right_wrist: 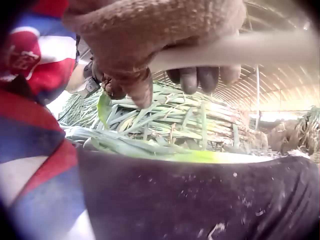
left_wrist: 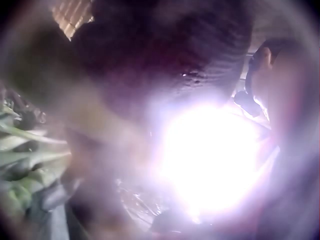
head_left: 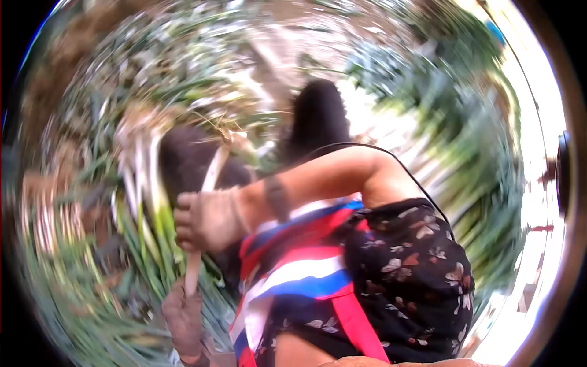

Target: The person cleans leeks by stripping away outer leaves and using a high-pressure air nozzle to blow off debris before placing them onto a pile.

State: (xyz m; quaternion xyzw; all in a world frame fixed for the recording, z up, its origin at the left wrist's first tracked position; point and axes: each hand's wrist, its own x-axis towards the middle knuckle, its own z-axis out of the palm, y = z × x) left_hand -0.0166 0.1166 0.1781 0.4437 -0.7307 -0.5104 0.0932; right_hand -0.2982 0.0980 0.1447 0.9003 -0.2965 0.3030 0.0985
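In the head view my gloved right hand (head_left: 211, 220) grips a pale leek stalk (head_left: 214, 171) across its middle, its root end (head_left: 231, 139) pointing away. Below it, my gloved left hand (head_left: 183, 318) holds the stalk's lower end. The right wrist view shows my right hand (right_wrist: 160, 37) close up, fingers curled round the white stalk (right_wrist: 240, 52); farther left is my left hand (right_wrist: 117, 87), beside a green leaf (right_wrist: 103, 107). Glare and blur hide the left hand's grip in the left wrist view.
Leeks (head_left: 147, 183) lie beside a dark boot (head_left: 189, 156); another boot (head_left: 319, 116) stands farther right. More leeks (head_left: 452, 140) are heaped at the right. A dark-clothed leg (right_wrist: 200, 195) is below the right hand, under an arched roof (right_wrist: 280, 70).
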